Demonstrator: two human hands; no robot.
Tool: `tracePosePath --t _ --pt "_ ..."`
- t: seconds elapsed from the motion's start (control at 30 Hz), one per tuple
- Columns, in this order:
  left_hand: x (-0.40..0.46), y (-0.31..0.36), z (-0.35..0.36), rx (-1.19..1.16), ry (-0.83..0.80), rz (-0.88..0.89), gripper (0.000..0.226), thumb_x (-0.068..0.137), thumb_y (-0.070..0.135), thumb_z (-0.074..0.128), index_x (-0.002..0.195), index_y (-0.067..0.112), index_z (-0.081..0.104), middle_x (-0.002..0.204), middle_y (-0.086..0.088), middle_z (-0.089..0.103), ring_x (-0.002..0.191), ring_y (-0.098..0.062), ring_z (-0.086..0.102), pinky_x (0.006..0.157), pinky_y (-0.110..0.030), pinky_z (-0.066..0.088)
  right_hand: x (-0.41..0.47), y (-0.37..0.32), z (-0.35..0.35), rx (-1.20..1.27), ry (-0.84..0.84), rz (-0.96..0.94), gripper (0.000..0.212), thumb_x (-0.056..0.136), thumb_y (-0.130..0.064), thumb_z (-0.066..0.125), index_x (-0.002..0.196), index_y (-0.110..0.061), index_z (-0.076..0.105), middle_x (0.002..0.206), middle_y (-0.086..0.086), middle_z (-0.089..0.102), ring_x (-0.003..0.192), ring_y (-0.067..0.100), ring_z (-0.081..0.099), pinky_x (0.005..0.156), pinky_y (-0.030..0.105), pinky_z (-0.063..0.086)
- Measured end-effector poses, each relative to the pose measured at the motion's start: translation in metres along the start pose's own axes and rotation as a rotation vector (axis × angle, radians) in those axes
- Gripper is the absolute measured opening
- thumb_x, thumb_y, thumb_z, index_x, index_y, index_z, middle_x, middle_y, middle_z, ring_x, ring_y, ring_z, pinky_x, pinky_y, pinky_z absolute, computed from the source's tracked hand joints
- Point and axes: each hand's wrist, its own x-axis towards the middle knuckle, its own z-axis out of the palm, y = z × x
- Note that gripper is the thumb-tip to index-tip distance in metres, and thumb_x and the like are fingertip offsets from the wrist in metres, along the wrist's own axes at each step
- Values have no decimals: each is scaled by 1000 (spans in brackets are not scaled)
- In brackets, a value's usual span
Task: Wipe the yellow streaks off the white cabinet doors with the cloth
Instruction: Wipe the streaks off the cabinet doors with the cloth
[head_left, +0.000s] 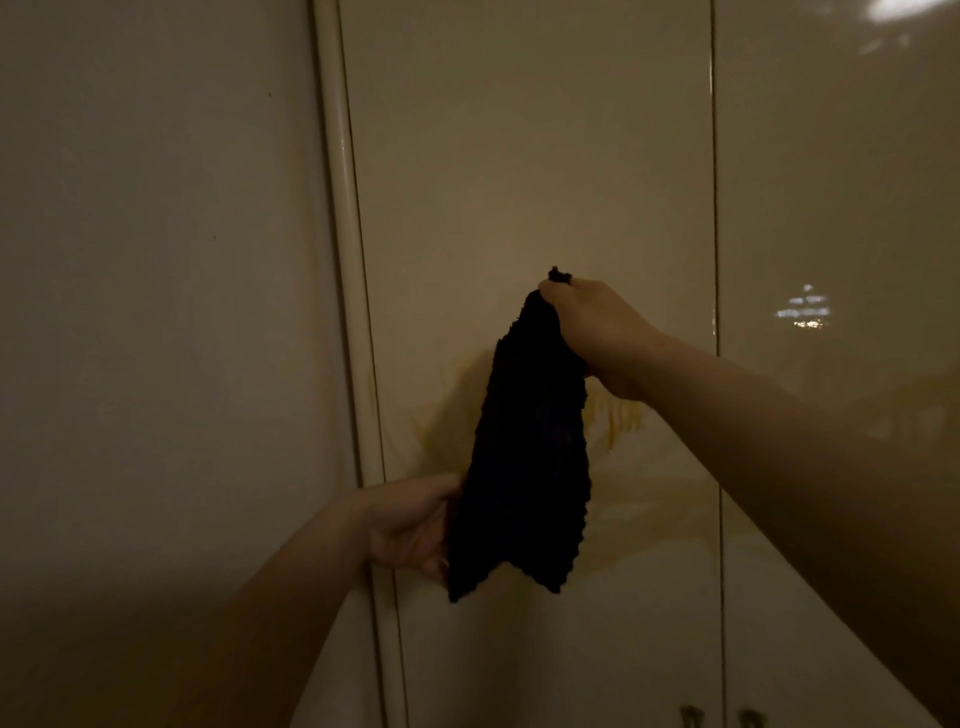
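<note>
Cloth shaken out in front of the stained door, wiping looks not yet begun.

The right hand (597, 332) pinches the top corner of the dark, nubby knitted cloth (524, 457), fingers clamped on it; the left hand (410, 525) grips its lower edge. Behind and beside the fingers, yellow streaks (618, 415) smear the glossy cream cabinet door (519, 156). Next, I'd say: bunch the cloth and press it flat to the streaks.

A home interior — glossy cabinet doors (530, 182) (small handles (719, 719)) beside a wall (156, 260)
</note>
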Motion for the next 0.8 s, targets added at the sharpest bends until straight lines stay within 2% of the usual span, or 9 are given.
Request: tracePosePath --t 0.13,0.23,0.3,0.37,0.4,0.47,0.53,0.67,0.8 --pt "0 2 1 -70 51 60 59 97 55 38 128 12 63 119 -17 67 91 -22 68 77 -36 55 -4 -5 0 138 -64 74 29 97 -36 48 91 -10 61 91 9 63 83 26 65 70 34 50" --pt "0 0 4 -65 50 103 63 96 57 38 127 8 63 113 -19 68 51 -10 50 65 -29 54 -6 -8 -1 174 -100 93 32 93 -39 51 94 -8 62 91 10 65 82 27 67 65 32 52" --pt "1 0 5 -94 86 142 68 93 57 47 133 3 55 103 -17 63 45 -9 46 55 -27 50 -7 -8 -3 187 -121 75 30 90 -38 51 87 -9 59 82 8 61 75 25 64 64 33 48" --pt "2 -1 8 -163 60 187 56 88 51 57 124 8 63 97 -12 65 58 -13 60 60 -32 54 -8 -9 -6 218 -134 74 27 87 -37 52 80 -11 57 70 4 58 63 20 61 59 32 46" --pt "2 -2 10 -210 28 211 49 87 46 59 122 12 65 99 -11 67 73 -19 66 72 -39 57 -8 -9 -6 236 -140 80 27 85 -37 53 77 -12 57 63 2 59 57 18 61 56 31 47" --pt "6 -7 14 -238 8 267 48 90 37 55 132 15 58 117 -13 63 107 -33 59 102 -53 42 -9 -8 -6 260 -153 95 29 83 -41 54 77 -13 60 59 1 62 54 17 64 54 30 50" --pt "12 -13 16 -209 95 340 50 90 33 53 137 16 53 125 -13 56 118 -33 49 113 -55 26 -10 -8 -5 264 -152 93 31 83 -43 53 79 -13 61 63 1 64 56 17 66 53 29 52" --pt "17 -13 20 -262 303 471 49 83 29 68 129 17 59 116 -8 66 100 -22 65 92 -39 50 -12 -7 -4 259 -100 40 29 87 -41 52 85 -13 60 83 5 61 78 23 62 69 35 48" --pt "6 -7 8 -299 451 585 45 83 30 73 126 25 65 122 -3 69 110 -23 65 89 -36 53 -13 -7 -12 212 -50 43 38 86 -47 54 93 -11 62 98 11 63 91 26 64 81 40 51"
